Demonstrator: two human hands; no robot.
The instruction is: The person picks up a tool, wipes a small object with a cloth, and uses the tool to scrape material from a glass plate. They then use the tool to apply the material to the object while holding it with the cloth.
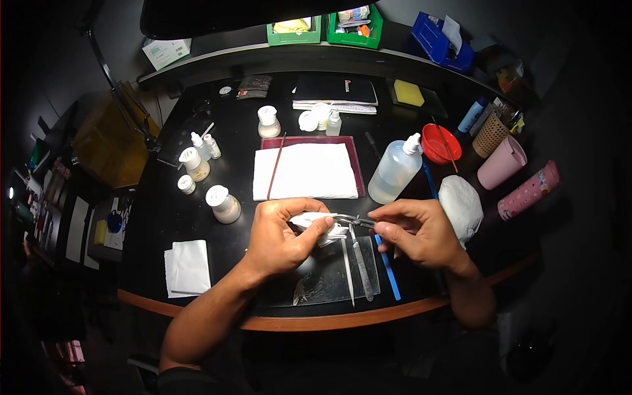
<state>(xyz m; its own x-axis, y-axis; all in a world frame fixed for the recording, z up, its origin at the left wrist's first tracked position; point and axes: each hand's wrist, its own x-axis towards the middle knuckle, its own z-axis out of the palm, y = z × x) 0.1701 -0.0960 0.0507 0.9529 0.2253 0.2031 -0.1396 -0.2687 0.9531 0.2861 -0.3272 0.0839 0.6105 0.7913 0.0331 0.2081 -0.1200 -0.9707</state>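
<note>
My left hand [280, 240] is closed around a folded white tissue [313, 220], thumb pressed on top. My right hand [421, 234] pinches a slim metal instrument that looks like curved forceps [359, 220]. The curved end of the forceps meets the tissue at my left thumb and fingers; whatever lies between them is too small to make out. Below the hands is a glass plate [316, 286]. A white stick [348, 276] and a metal knife with a flat handle [361, 270] rest on it, and a blue strip [390, 273] lies along its right edge.
A white pad [306, 171] with a thin brush [276, 168] lies beyond my hands. Right of it stand a large clear bottle [395, 171], a red bowl [441, 141] and a white lump [461, 207]. Jars [224, 204] and folded tissues [187, 266] are at left.
</note>
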